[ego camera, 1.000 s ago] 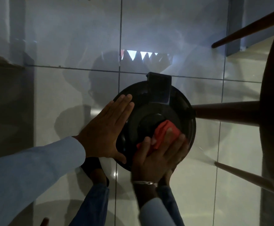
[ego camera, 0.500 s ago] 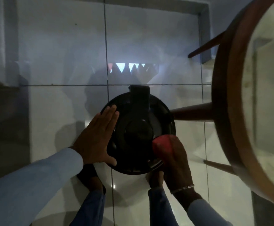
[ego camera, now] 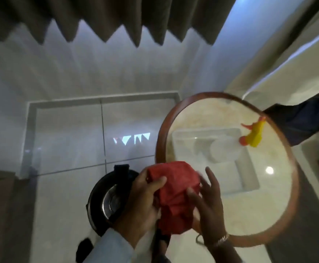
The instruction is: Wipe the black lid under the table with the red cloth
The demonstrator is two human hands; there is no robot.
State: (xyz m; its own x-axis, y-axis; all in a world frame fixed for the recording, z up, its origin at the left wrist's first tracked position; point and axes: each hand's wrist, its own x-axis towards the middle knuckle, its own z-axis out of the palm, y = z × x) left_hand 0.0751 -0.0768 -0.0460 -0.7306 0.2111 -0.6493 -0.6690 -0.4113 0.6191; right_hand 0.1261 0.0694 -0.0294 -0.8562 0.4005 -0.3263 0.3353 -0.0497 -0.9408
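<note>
Now I have both hands up at chest level: my left hand (ego camera: 143, 202) is closed on the crumpled red cloth (ego camera: 175, 194), thumb pressed across its upper fold, while my right hand (ego camera: 208, 207) cups the other side with its fingers (ego camera: 210, 179) spread loosely, so the cloth is bunched between them, which I read as gathering or refolding it to get a fresh face. The round black lid (ego camera: 105, 200) with its shiny metal centre sits on the white tiled floor (ego camera: 60, 196) below my left hand, beside the round wood-rimmed table (ego camera: 228, 168) rather than beneath it, untouched. A yellow and red toy figure (ego camera: 253, 135) lies on the tabletop. Half a second earlier my left palm steadied the lid and my right pressed the cloth onto its rim; both have since lifted away, and my view has risen above the table.
</note>
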